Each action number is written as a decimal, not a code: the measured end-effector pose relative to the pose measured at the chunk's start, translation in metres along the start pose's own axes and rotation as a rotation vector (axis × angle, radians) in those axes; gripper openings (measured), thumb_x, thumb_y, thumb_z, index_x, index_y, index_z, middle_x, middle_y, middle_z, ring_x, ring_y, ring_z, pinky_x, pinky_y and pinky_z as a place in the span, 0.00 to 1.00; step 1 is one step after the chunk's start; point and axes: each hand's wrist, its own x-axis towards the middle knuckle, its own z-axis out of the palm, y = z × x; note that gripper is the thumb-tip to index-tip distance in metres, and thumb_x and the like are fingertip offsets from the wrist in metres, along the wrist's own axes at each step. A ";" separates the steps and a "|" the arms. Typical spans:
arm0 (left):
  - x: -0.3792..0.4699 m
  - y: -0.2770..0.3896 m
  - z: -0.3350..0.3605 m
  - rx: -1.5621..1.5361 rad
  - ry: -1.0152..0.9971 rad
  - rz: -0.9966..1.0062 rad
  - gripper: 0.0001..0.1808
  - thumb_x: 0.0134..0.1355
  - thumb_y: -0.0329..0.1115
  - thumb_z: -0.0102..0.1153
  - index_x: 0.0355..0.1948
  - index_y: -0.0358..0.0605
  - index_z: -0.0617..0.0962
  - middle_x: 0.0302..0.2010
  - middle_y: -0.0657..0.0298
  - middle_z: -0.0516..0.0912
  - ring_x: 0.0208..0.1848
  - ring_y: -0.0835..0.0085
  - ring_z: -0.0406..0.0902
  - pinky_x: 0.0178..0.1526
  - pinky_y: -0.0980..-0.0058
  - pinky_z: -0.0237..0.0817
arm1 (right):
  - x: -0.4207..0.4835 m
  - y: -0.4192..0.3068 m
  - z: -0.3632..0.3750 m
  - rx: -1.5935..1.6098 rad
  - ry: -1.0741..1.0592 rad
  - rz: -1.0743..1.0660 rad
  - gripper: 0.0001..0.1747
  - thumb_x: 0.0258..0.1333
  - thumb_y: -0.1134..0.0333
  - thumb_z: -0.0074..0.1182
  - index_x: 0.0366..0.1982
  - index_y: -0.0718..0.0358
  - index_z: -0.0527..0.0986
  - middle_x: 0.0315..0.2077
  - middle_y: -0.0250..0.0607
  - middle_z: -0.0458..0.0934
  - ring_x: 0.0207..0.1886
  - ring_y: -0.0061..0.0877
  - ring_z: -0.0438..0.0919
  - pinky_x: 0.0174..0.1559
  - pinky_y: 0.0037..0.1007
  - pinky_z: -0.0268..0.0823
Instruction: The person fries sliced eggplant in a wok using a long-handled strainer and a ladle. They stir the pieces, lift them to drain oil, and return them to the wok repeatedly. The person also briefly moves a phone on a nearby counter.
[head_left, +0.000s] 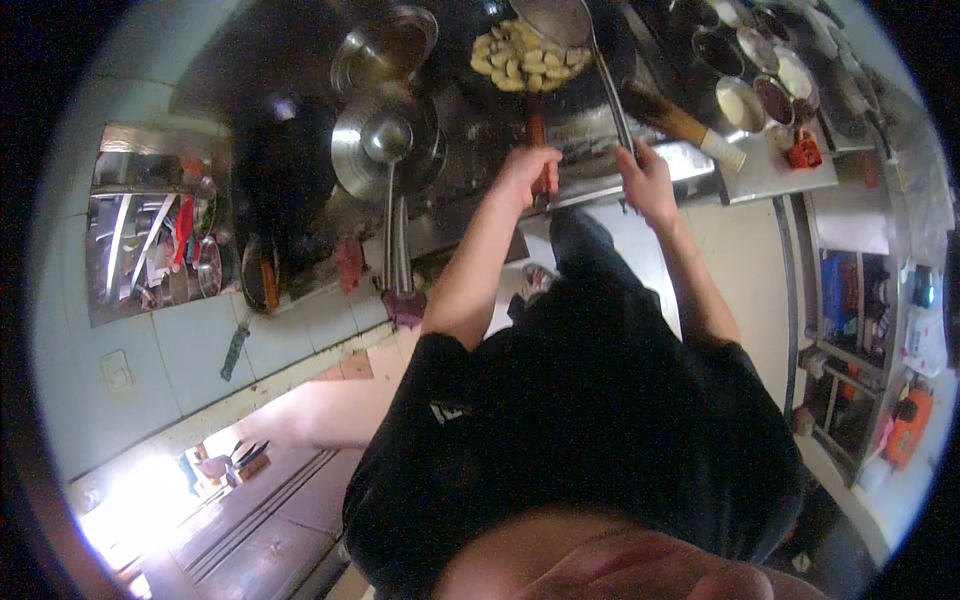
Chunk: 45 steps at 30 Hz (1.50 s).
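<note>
My left hand (534, 172) grips the brown handle (536, 129) of a dark pan or wok at the top centre. Pale sliced pieces of food (529, 64) lie in it in a loose layer. My right hand (646, 180) is closed around the long metal handle (613, 94) of a ladle or skimmer. The round metal head (555, 21) of that tool is over the upper right part of the food. The dark rim of the pan is hard to make out.
A metal ladle (388, 139) rests over a steel pan left of my hands, with another steel bowl (386, 45) behind. Seasoning containers (741, 103) stand at the upper right. A brush-like tool with a wooden handle (675, 120) and a red object (805, 152) lie nearby.
</note>
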 end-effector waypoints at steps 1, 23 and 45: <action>0.001 -0.001 0.000 0.016 0.007 0.012 0.09 0.55 0.35 0.58 0.21 0.46 0.74 0.16 0.66 0.74 0.16 0.73 0.72 0.20 0.71 0.66 | 0.004 -0.001 -0.002 -0.046 0.016 -0.010 0.13 0.62 0.62 0.49 0.31 0.67 0.72 0.14 0.28 0.67 0.15 0.13 0.61 0.16 0.23 0.52; 0.037 -0.006 0.019 -0.106 0.089 0.040 0.13 0.57 0.43 0.60 0.26 0.45 0.75 0.21 0.65 0.77 0.20 0.73 0.76 0.24 0.72 0.69 | 0.159 -0.001 -0.041 0.640 -0.496 0.767 0.11 0.66 0.61 0.44 0.36 0.62 0.69 0.16 0.25 0.62 0.12 0.09 0.58 0.10 0.12 0.48; -0.132 -0.504 -0.171 1.037 0.642 -0.164 0.14 0.59 0.41 0.50 0.30 0.44 0.81 0.34 0.54 0.83 0.38 0.56 0.79 0.38 0.62 0.69 | 0.127 -0.047 -0.065 -0.441 -0.088 -0.161 0.15 0.62 0.60 0.47 0.34 0.67 0.72 0.13 0.37 0.68 0.10 0.23 0.68 0.13 0.30 0.58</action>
